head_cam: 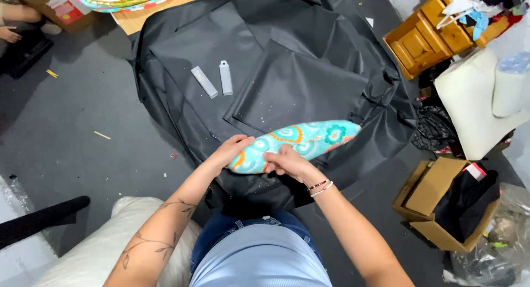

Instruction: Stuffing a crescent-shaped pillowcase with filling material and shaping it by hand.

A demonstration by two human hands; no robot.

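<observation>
Grey floor [83,110], black fabric sheet [287,71] spread on it. Left hand [232,150], right hand [287,162] both grip turquoise patterned cushion [309,138]. Cardboard box [436,198] right.

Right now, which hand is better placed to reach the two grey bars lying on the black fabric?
Probably the left hand. It grips the near end of the turquoise patterned piece, on the same side as the two grey bars. The right hand sits farther from them.

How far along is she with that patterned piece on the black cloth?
Done: black cloth lies spread on the floor, two grey tools set out. In hand: both hands, left and right, grip one end of the turquoise piece. Left: its far end lies untouched.
</observation>
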